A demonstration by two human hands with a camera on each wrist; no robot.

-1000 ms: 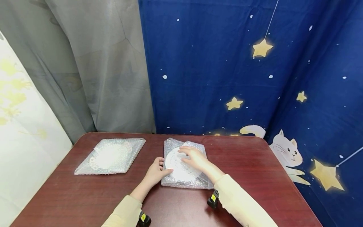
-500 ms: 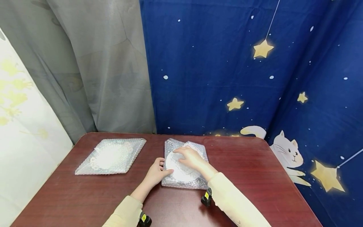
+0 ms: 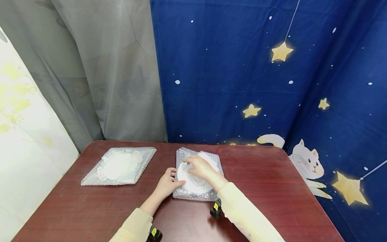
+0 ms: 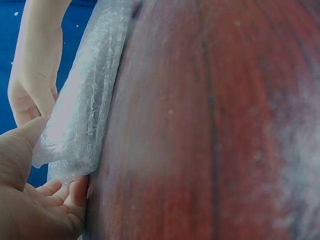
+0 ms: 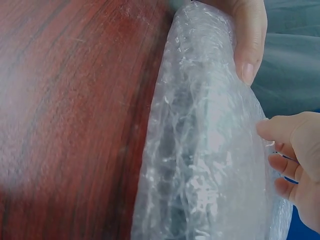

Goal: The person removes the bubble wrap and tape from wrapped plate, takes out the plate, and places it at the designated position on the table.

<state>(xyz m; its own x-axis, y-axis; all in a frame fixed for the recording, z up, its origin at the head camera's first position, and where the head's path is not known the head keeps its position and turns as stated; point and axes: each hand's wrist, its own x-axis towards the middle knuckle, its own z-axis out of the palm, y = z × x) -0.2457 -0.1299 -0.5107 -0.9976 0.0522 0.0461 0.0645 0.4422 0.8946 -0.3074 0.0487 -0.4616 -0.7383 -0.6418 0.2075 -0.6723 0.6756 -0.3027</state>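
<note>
A flat package in clear bubble wrap [image 3: 196,195] lies at the middle of the table, with a bright white glare over its top. My left hand [image 3: 165,184] grips its left edge: the thumb lies on top, and in the left wrist view the fingers bend under the rim. My right hand [image 3: 202,168] is over the upper part of the package. In the right wrist view its thumb tip touches the wrap [image 5: 215,150], the other fingers are loosely bent, and no fold shows clearly pinched between them. What lies inside the wrap cannot be made out.
A second flat bubble-wrap package [image 3: 121,164] lies at the table's left side. The dark red wooden table [image 3: 266,185] extends to the right of both packages. Grey and blue curtains [image 3: 217,67] hang behind its far edge.
My right hand has slid a little to the left across the package's top, and its forearm has followed. The left hand keeps its grip at the left edge.
</note>
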